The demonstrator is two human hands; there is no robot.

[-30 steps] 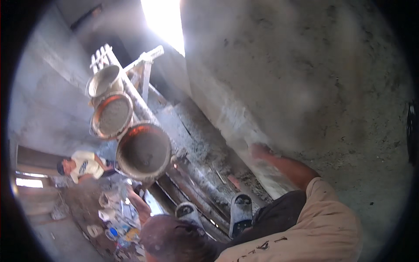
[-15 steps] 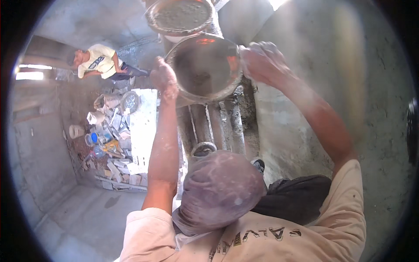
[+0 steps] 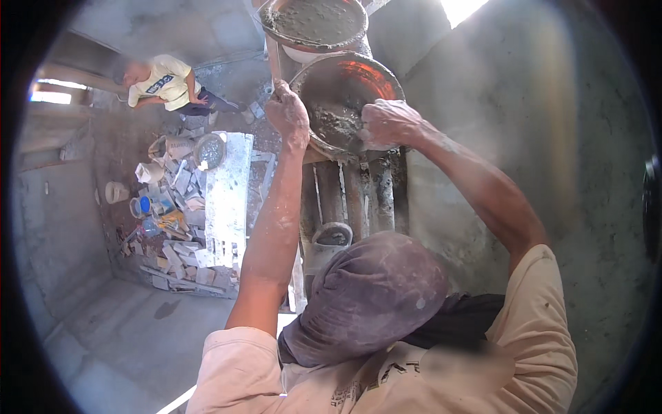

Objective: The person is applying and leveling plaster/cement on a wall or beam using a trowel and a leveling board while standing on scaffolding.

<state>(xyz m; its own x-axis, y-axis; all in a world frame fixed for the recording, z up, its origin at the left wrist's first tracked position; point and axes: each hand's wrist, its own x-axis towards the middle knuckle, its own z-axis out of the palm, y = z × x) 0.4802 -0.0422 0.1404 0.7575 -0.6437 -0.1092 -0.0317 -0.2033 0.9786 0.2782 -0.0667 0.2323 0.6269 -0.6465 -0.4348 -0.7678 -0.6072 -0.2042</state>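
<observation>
My left hand [image 3: 288,114] is closed on the left rim of a mortar-crusted bucket [image 3: 365,76] with a red interior and grey mortar in it. My right hand [image 3: 389,124] reaches inside its right part, fingers curled; what they hold is hidden in the mortar. Just behind stands a second mortar bucket [image 3: 314,21]. Wooden planks [image 3: 355,193] lie beneath, along with a smaller grey container [image 3: 332,238]. Grey-purple cloth [image 3: 362,297] fills the lower middle between my arms.
A co-worker [image 3: 162,83] in a pale shirt stands at the upper left. Below are rubble [image 3: 186,255], a white board [image 3: 227,186], sacks [image 3: 148,172], a blue-lidded container [image 3: 143,205] and a round tub [image 3: 209,150]. A plastered wall [image 3: 524,138] rises on the right.
The view has turned since a second ago, with both arms rising into it at the bucket. My right hand has left the right rim and moved down into the bucket.
</observation>
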